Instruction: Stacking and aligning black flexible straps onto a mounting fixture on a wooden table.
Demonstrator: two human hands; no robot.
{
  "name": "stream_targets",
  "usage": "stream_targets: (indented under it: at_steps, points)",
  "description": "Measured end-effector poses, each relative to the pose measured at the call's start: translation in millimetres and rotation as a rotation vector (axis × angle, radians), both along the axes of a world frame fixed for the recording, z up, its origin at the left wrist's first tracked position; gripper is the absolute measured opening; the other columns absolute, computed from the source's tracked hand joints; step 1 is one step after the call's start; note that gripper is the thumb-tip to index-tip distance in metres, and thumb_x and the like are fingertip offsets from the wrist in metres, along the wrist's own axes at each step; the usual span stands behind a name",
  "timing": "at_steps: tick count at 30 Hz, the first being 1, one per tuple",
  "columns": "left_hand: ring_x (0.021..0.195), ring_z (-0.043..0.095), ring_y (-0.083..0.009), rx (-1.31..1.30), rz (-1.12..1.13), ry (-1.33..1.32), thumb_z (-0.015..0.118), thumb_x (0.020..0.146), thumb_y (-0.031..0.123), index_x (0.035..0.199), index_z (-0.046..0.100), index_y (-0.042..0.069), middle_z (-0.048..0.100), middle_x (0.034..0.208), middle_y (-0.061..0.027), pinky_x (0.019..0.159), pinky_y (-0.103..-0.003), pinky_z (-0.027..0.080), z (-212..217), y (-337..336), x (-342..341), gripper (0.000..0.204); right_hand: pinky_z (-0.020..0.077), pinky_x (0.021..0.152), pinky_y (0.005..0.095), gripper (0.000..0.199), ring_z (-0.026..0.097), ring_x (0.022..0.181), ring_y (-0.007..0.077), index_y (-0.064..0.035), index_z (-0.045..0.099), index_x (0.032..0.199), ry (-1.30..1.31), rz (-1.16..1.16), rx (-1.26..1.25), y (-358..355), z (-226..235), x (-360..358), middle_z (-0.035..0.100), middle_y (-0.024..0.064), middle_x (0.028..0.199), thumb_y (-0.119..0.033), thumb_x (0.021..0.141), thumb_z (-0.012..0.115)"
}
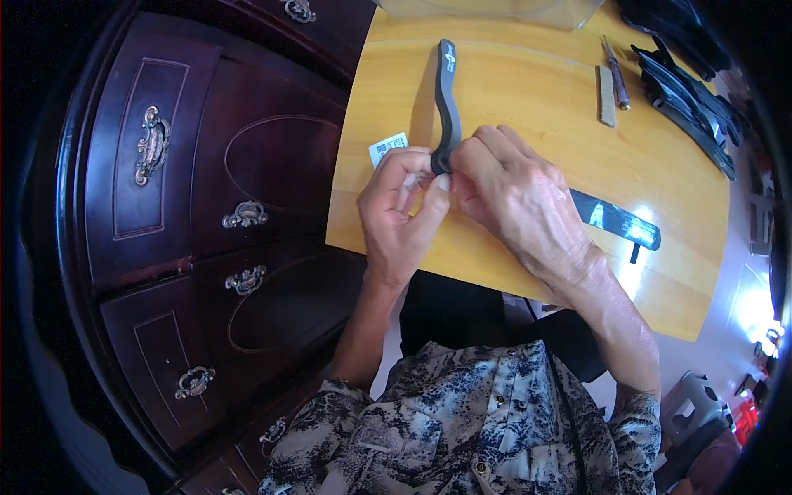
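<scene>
A long grey strap (446, 91) with a small pale mark near its far end rises in a slight curve over the table. My left hand (398, 202) is closed, pinching its near end between thumb and fingers. From the other side my right hand (520, 186) is closed at that same end; its fingertips are mostly hidden, so what exactly they pinch is unclear. A white printed label (389, 147) shows just behind my left fingers; I cannot tell whether it is joined to the strap.
On the wooden table (528, 91), a flat black strip with a shiny surface (615, 219) lies right of my right wrist. Farther back are a narrow flat bar (605, 95), a screwdriver-like tool (615, 74) and black gloves (681, 95). A dark wooden cabinet (280, 165) stands close on the left.
</scene>
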State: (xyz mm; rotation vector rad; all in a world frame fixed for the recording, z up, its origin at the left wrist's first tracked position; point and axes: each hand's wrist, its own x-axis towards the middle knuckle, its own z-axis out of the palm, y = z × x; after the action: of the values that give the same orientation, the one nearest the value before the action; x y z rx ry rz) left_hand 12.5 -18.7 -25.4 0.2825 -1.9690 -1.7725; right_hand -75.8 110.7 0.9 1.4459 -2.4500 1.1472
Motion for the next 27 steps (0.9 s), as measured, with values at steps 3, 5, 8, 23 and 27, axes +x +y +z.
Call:
stream_targets:
  at_steps: [3, 5, 8, 23, 27]
  points:
    - [0.086, 0.054, -0.0104, -0.156, -0.039, 0.044, 0.061, 0.08, -0.006, 0.09, 0.055, -0.003, 0.055, 0.095, -0.0066, 0.076, -0.024, 0.046, 9.3, -2.2, -4.4, 0.013, 0.0516, 0.069, 0.0338, 0.015, 0.058, 0.08, 0.0245, -0.0037, 0.053, 0.081, 0.135, -0.052, 0.093, -3.5, 3.9, -1.0, 0.054, 0.0093, 0.08, -0.017, 0.08, 0.06]
    - [0.085, 0.053, -0.0106, -0.159, -0.052, 0.026, 0.061, 0.08, -0.006, 0.09, 0.055, -0.003, 0.054, 0.094, -0.0068, 0.075, -0.023, 0.046, 15.2, -3.9, -5.0, 0.013, 0.0523, 0.066, 0.0342, 0.016, 0.058, 0.079, 0.024, -0.0038, 0.053, 0.081, 0.15, -0.018, 0.197, -2.7, 8.0, -4.3, 0.054, 0.0086, 0.08, -0.019, 0.081, 0.059]
    - [0.085, 0.052, -0.0108, -0.169, -0.091, -0.009, 0.06, 0.08, -0.005, 0.09, 0.054, -0.003, 0.054, 0.095, -0.0069, 0.075, -0.024, 0.045, 19.6, -9.2, -2.7, 0.012, 0.0531, 0.065, 0.0353, 0.016, 0.059, 0.08, 0.0242, -0.0044, 0.053, 0.082, 0.161, 0.015, 0.205, -5.3, 9.0, -2.8, 0.056, 0.0084, 0.081, -0.019, 0.081, 0.059]
    - [0.084, 0.056, -0.0074, 0.294, -0.16, 0.013, 0.062, 0.088, 0.003, 0.096, 0.055, 0.0, 0.058, 0.09, -0.0016, 0.078, -0.022, 0.045, 14.7, -3.6, -1.4, 0.012, 0.046, 0.059, 0.0405, 0.014, 0.054, 0.066, 0.031, -0.0021, 0.048, 0.069, -0.14, 0.263, -0.199, -5.9, -6.1, -20.3, 0.05, 0.0115, 0.065, -0.008, 0.071, 0.061]
    - [0.081, 0.058, -0.0071, 0.17, -0.177, 0.02, 0.063, 0.086, 0.0, 0.096, 0.055, -0.001, 0.059, 0.09, -0.0022, 0.074, -0.02, 0.046, 10.2, -6.1, 1.8, 0.012, 0.0456, 0.057, 0.0401, 0.015, 0.053, 0.064, 0.0305, -0.002, 0.047, 0.065, -0.164, 0.269, -0.194, -4.8, -7.8, -17.8, 0.049, 0.0113, 0.064, -0.007, 0.07, 0.06]
